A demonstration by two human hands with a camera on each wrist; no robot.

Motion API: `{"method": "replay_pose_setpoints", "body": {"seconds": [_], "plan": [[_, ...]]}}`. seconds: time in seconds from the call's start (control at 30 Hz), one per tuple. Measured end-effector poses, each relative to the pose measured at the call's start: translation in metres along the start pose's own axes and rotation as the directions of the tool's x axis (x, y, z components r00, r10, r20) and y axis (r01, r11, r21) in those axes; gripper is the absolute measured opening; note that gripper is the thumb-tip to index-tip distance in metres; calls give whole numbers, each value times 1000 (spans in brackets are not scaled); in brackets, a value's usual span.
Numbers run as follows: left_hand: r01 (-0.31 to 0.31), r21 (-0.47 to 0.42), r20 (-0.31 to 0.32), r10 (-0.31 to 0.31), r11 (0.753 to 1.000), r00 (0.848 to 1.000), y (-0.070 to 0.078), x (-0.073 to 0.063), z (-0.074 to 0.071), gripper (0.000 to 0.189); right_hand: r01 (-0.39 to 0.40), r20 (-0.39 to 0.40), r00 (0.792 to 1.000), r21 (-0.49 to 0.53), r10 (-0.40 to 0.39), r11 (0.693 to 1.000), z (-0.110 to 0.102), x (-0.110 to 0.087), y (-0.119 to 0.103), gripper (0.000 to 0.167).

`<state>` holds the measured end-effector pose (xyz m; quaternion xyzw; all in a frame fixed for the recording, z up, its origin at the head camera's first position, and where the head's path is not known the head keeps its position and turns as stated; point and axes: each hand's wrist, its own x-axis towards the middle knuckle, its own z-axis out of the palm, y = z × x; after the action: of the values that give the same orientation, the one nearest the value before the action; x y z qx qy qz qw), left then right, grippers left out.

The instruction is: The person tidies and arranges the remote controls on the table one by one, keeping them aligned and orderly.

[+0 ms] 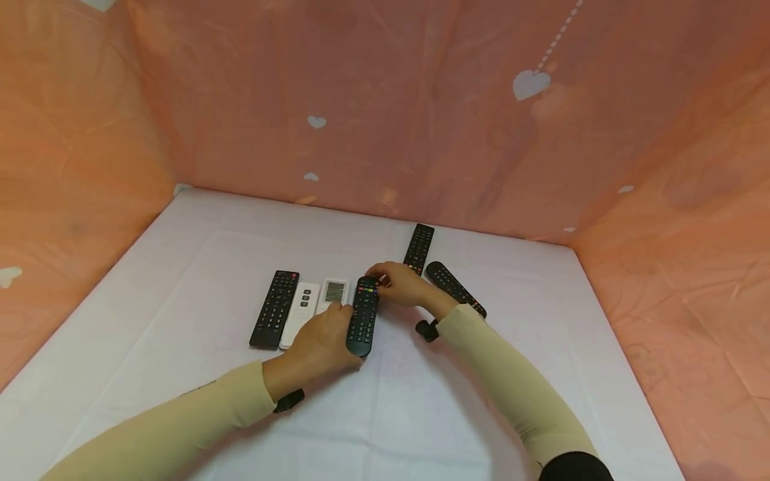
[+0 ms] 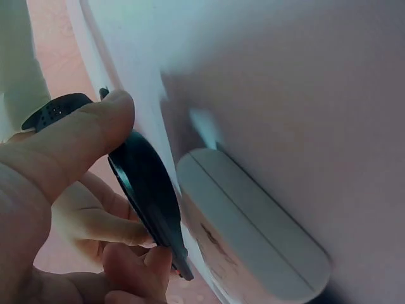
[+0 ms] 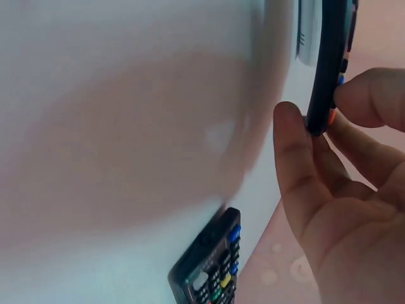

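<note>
A black remote control (image 1: pixel 363 319) with rounded ends and coloured buttons is held between both hands, tilted a little above the white cloth. My left hand (image 1: pixel 321 337) grips its near end, thumb on one side and fingers on the other. At the far end, my right hand (image 1: pixel 404 284) pinches the remote between thumb and fingers, as the right wrist view shows. Beside the left hand lies a white remote with a screen (image 1: pixel 335 292), its lower part hidden by that hand. The left wrist view has a white remote's end (image 2: pixel 253 221) just below the held one.
To the left lie a slim white remote (image 1: pixel 301 310) and a rectangular black remote (image 1: pixel 275 309), side by side. Past the right hand are a long black remote (image 1: pixel 420 244) and a slanted rounded black remote (image 1: pixel 454 287). Orange curtains (image 1: pixel 385 100) with hearts enclose the table's back and sides.
</note>
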<state>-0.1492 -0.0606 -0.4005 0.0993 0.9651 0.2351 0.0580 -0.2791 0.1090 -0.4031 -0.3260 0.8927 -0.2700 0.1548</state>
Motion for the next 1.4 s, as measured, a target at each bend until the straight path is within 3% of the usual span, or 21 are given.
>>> {"method": "replay_pose_setpoints", "body": {"seconds": [0.2,0.47,0.93,1.13,1.4], "plan": [[3,101,1,-3,995,1000,-2,1,0,87,40,4,999,-9,-40,999,5,5,3,34],[-5,131,19,3,991,1000,-4,2,2,88,28,-18,999,-21,-28,999,12,8,2,34],[-113,166,32,109,980,993,-3,6,0,79,6,-6,1000,-20,-6,1000,13,9,1,39],[-162,160,29,159,974,987,4,17,-13,80,-23,-54,998,38,25,999,0,-5,4,36],[-232,134,18,231,963,973,13,41,-25,64,-80,-164,983,34,84,996,-26,-40,16,34]]}}
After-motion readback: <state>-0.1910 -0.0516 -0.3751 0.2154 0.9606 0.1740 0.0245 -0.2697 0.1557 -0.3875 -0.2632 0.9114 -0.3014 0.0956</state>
